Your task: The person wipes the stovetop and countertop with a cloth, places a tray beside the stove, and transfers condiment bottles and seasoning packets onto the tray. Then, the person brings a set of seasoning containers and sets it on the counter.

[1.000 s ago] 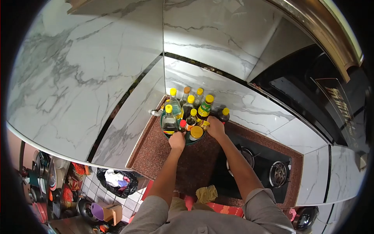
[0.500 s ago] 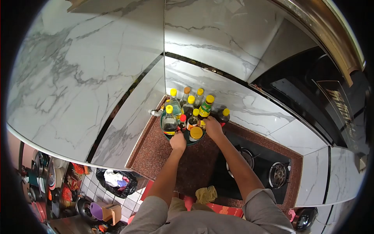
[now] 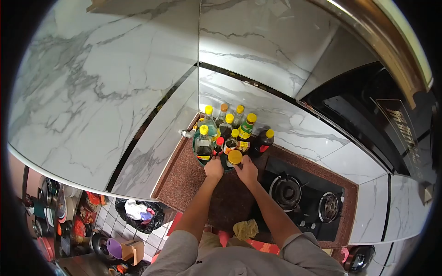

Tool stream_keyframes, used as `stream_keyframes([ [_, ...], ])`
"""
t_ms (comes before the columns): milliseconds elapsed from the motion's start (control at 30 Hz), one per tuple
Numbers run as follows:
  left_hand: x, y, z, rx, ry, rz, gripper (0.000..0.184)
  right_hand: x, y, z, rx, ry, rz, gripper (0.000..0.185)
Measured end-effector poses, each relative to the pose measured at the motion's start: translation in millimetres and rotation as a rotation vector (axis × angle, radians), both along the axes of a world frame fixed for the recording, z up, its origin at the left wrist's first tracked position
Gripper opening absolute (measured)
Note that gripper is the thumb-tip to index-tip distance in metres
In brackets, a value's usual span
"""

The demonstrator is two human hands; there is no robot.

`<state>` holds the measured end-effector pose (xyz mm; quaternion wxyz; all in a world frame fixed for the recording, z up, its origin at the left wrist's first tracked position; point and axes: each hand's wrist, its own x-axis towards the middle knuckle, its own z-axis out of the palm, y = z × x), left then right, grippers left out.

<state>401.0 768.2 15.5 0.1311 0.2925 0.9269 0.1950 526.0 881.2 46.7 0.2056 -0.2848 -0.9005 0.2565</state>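
Several sauce bottles with mostly yellow caps stand upright in a round green tray (image 3: 227, 168) in the counter corner. My left hand (image 3: 214, 169) is closed at the tray's front rim, beside a clear bottle of dark sauce (image 3: 203, 148) and a small red-capped bottle (image 3: 218, 146). A squat jar with a yellow lid (image 3: 235, 157) sits at the tray's front right. Around its right side close the fingers of my right hand (image 3: 247, 171). Behind that hand rise a green-labelled bottle (image 3: 247, 129) and, outside the tray, a dark bottle (image 3: 264, 145).
A black gas stove (image 3: 304, 198) lies to the right, under a range hood (image 3: 363, 106). A pipe fitting (image 3: 186, 134) juts from the wall at the tray's left. Down on the floor, a black rubbish bag (image 3: 140, 214) stands left of the counter.
My right hand has moved from the bottles at the tray's right side down and toward me, onto the yellow-lidded jar. My left hand stays at the front rim.
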Motion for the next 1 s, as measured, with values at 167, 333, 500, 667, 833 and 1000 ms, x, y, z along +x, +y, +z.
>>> stream_keyframes([
  [167,-4,2,-10,-0.067,-0.017,-0.040,0.030,24,-6,-10,0.015,0.045,-0.007,0.033],
  [333,-3,1,2,-0.043,-0.070,-0.056,0.021,111,-38,14,-0.105,-0.034,0.043,0.033],
  [500,-4,-16,2,0.174,-0.018,-0.242,0.016,216,-80,33,-0.289,-0.111,0.010,0.025],
  [667,35,-74,18,0.544,0.221,-0.393,0.021,289,-120,23,-0.330,-0.213,-0.031,0.021],
  [833,137,-171,51,0.599,0.003,-0.463,0.020,361,-171,25,-0.363,-0.296,-0.098,0.027],
  [1000,246,-231,-27,0.181,-0.460,-0.856,0.031,495,-240,21,-0.443,-0.241,-0.317,0.031],
])
